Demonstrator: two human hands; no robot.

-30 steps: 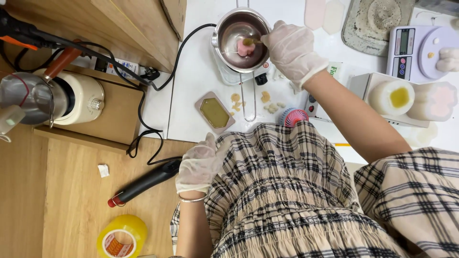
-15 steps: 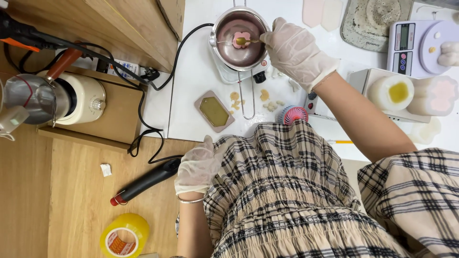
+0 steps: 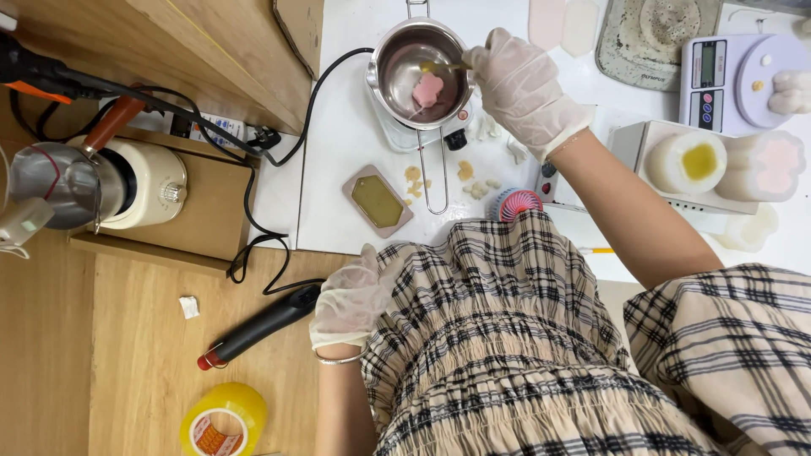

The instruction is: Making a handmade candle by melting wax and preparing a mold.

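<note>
Right hand [image 3: 524, 89], gloved, upper centre of frame, grip pinched on a thin stick [image 3: 443, 66] dipped into the metal pot [image 3: 421, 72]. Pink flower-shaped piece [image 3: 428, 89] lies inside the pot. Left hand [image 3: 351, 295], gloved, loosely curled, holding nothing, rests against the plaid dress at the white counter [image 3: 338, 169] edge, near the black tool [image 3: 258, 325].

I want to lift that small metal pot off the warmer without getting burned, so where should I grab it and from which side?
Probably by the long wire handle, near its looped far end. It sticks straight out from the pot toward the person's body, lying over the white table. Come in from the body side, beside the rectangular mould; the right hand holding the stirrer already crowds the rim.
</note>
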